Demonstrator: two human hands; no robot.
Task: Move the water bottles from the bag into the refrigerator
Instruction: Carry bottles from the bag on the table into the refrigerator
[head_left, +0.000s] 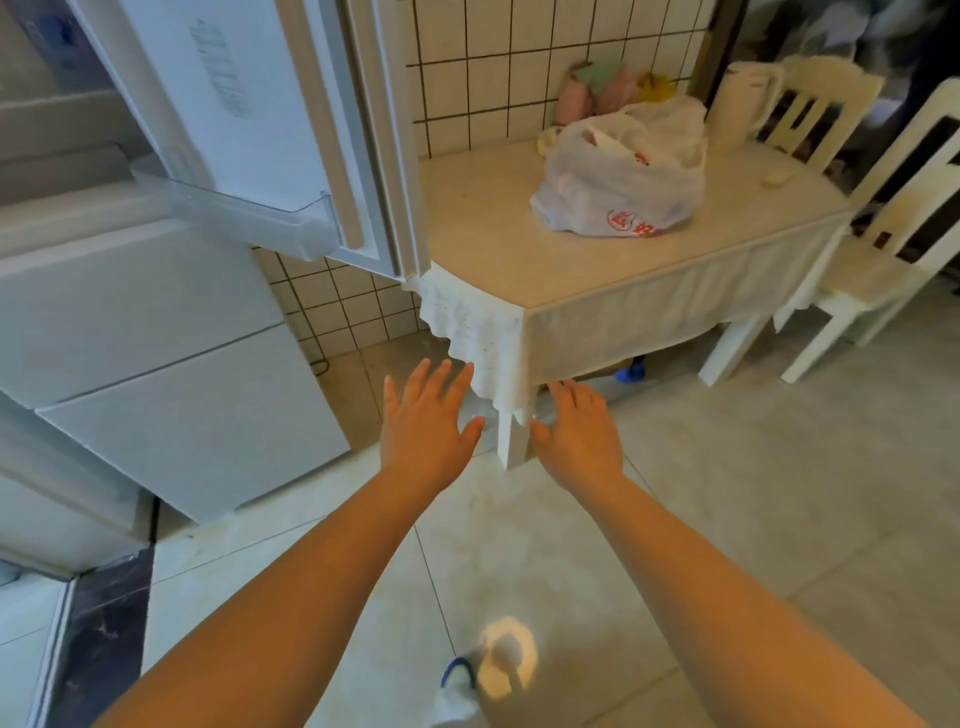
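1. Bottles we cannot make out; the white plastic bag (621, 174) with red print hides its contents.
2. Nearest us, our left hand (423, 421) and right hand (579, 434) hover over the floor, each grip spread and holding nothing.
3. Beyond them, the bag sits well apart on the table (519, 260).
4. Left, the refrigerator (130, 312) door (249, 104) stands open.

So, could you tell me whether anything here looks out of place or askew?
Mostly tidy. The refrigerator door stands open against the table corner, where the tablecloth hangs bunched. The bag sits slumped; both hands are empty.
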